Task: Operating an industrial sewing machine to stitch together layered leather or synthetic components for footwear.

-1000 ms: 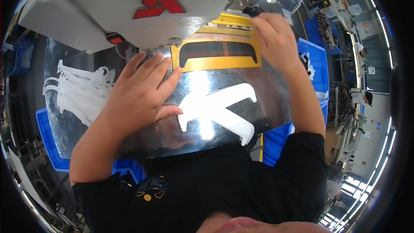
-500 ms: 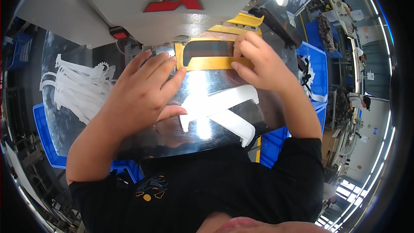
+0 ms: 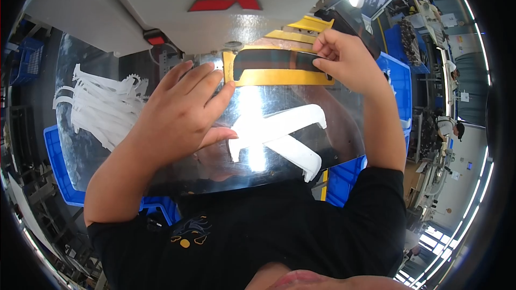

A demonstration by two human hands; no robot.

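Observation:
My left hand (image 3: pixel 191 110) is spread open on the metal work plate (image 3: pixel 344 145), its fingertips beside the left end of a yellow frame template (image 3: pixel 274 77) and its thumb near two crossed white shaped pieces (image 3: pixel 290 156). Inside the frame lies a dark strip (image 3: pixel 263 59), partly plaid. My right hand (image 3: pixel 352 62) has curled fingers at the strip's right end, thumb against it; what they pinch is hidden. Further yellow rails (image 3: pixel 306 24) lie behind the frame.
A grey machine head (image 3: pixel 161 5) with a red emblem overhangs the plate. A pile of white strips (image 3: pixel 102 113) lies at left. Blue bins (image 3: pixel 62 166) sit around the plate; another (image 3: pixel 395 91) is at right. Co-workers (image 3: pixel 449 129) are along benches at far right.
My right hand came down from the upper yellow rail to the frame, then shifted slightly up and right to the strip's right end. My left hand stays almost still, moving slightly rightward in view.

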